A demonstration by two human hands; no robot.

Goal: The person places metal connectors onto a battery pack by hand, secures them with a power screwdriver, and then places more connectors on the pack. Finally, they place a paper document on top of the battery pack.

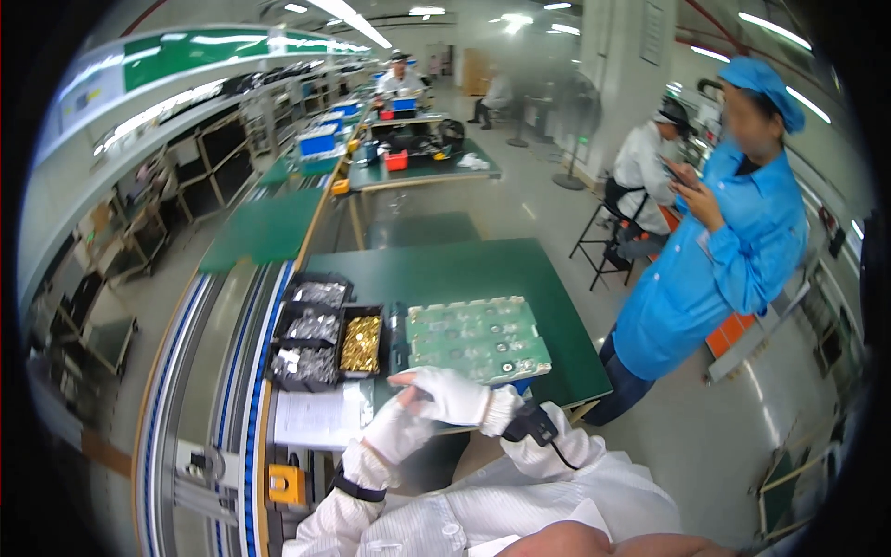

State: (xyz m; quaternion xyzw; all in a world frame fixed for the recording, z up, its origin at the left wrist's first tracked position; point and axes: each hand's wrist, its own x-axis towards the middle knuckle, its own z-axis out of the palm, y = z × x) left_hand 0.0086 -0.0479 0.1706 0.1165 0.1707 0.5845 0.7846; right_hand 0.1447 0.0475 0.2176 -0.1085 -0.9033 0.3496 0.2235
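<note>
My left hand and my right hand meet at the front edge of a green-topped table. Both wear white gloves that leave some fingertips bare. Their fingers are closed together and overlap, so whatever is between them, if anything, is hidden. Just beyond lies a pale green circuit board panel with several small round parts. To the left, black bins hold brass-coloured pieces and silvery metal pieces. A dark, narrow object sits between bins and panel.
Printed paper sheets lie below the bins. A conveyor rail runs along the left, with a yellow box near its front. A person in a blue coat stands at the right. Farther back are another bench and seated people.
</note>
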